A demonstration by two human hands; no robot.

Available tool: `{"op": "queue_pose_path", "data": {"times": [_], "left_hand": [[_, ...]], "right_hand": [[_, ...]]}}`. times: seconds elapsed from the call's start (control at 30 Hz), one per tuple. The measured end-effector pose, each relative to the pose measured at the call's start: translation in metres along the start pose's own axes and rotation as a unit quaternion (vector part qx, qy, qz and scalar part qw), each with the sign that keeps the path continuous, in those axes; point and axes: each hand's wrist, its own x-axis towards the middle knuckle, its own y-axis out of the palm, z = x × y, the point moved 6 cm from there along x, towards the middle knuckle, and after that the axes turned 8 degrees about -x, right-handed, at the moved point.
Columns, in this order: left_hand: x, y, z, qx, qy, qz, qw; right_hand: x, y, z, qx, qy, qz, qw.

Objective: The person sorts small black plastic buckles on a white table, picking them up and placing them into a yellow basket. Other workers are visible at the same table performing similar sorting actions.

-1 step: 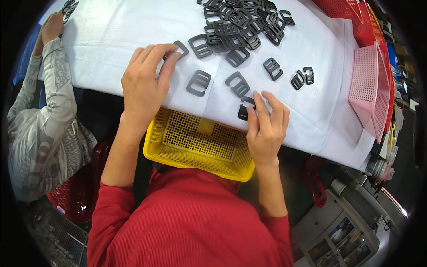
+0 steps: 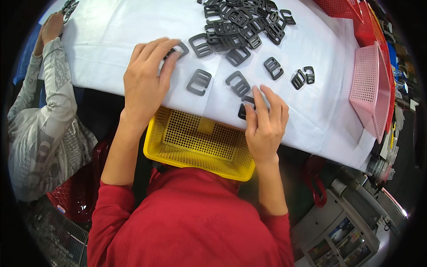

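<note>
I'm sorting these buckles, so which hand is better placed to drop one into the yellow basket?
Probably the right hand: its fingers rest on a dark buckle at the table edge, directly above the yellow basket. The left hand touches a buckle farther in.

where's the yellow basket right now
In the head view the yellow basket sits low at centre, tucked under the near edge of the white table, between the person's left hand and right hand.
</note>
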Motion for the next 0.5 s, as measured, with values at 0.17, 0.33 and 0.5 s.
{"op": "queue_pose_path", "data": {"times": [0.17,0.33,0.5], "left_hand": [[-0.017,0.008,-0.002,0.056,0.041,0.042,0.997],[-0.04,0.005,-0.02,-0.034,0.033,0.062,0.997],[-0.04,0.004,-0.023,-0.066,0.003,0.042,0.997]], "right_hand": [[0.009,0.007,0.014,0.004,-0.064,0.027,0.998],[0.025,0.007,-0.015,0.017,-0.008,-0.031,0.999],[0.024,0.009,-0.013,0.001,-0.054,0.054,0.997]]}}
